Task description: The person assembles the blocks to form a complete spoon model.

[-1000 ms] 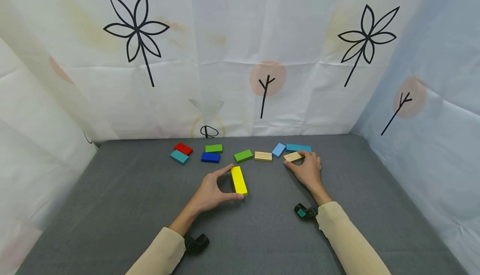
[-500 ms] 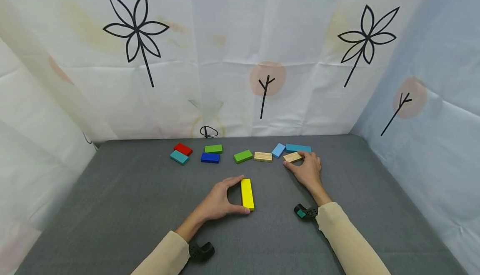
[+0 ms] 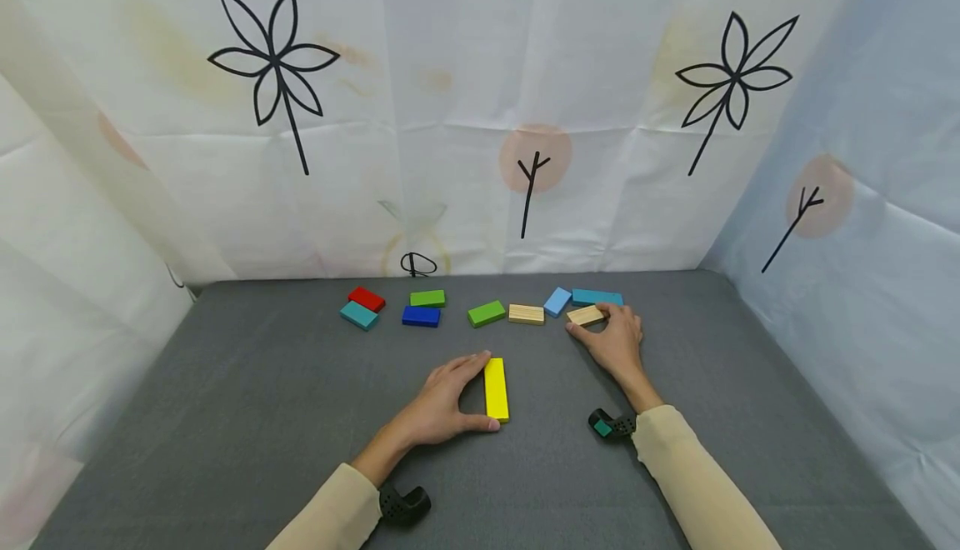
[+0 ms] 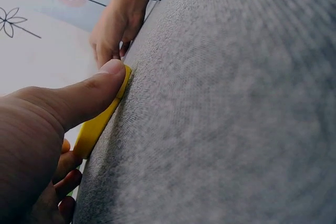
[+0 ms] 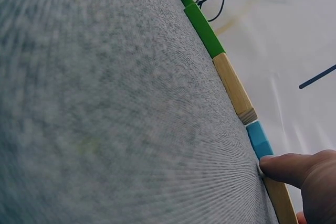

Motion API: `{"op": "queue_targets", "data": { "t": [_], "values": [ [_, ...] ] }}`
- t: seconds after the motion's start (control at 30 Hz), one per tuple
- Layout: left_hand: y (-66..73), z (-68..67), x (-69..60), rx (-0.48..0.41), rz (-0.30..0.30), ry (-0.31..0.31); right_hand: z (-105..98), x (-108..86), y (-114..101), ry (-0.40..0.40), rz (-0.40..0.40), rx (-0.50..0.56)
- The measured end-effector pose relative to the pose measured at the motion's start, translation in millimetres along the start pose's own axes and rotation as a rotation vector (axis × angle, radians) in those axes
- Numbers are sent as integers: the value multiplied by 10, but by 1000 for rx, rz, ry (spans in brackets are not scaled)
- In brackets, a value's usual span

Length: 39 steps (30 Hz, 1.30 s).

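Note:
On the grey cloth in the head view lies a long yellow block. My left hand spans it lengthwise, pinching it with the thumb at its near end and a finger at its far end. In the left wrist view the thumb presses the end of the yellow block. Farther right, my right hand holds a plain wooden block by its ends, thumb on the left. The right wrist view has the thumb against that wooden block, its far end out of view.
Along the back lie red, teal, dark blue and two green blocks, another wooden block, a light blue block and a long blue block. A printed cloth hangs behind.
My left hand has brought the yellow block nearer and slightly right, turning it straighter; over the last half second it barely moved. The right hand has stayed in place.

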State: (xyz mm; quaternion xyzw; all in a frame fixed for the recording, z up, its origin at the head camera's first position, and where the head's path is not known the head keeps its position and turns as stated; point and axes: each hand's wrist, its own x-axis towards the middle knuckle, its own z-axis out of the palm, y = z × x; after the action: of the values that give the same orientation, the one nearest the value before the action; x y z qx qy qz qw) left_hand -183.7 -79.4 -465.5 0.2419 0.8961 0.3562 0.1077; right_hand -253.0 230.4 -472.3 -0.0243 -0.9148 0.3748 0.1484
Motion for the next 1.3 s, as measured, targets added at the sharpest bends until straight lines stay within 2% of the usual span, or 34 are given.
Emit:
{"op": "queue_targets", "data": {
  "t": [0.2,0.53,0.7,0.9,1.1,1.2,1.3],
  "values": [
    [1,8,-2,2,12,9,4,-8,8,8,-13,1],
    [10,8,1,-6,-23,31,11,-2,5,8,1,-17],
    [16,5,0,-9,-20,27,-12,-4,-22,-19,11,-31],
    [14,20,-1,-3,-21,35,-85,12,-18,-92,19,-62],
    [1,28,3,41,12,50,-197,71,90,-173,-72,-67],
    [-11,26,-4,101,48,55,-245,99,143,-196,-126,-51],
    [-29,21,-14,178,81,55,-271,109,164,-206,-147,-44]
  ]
}}
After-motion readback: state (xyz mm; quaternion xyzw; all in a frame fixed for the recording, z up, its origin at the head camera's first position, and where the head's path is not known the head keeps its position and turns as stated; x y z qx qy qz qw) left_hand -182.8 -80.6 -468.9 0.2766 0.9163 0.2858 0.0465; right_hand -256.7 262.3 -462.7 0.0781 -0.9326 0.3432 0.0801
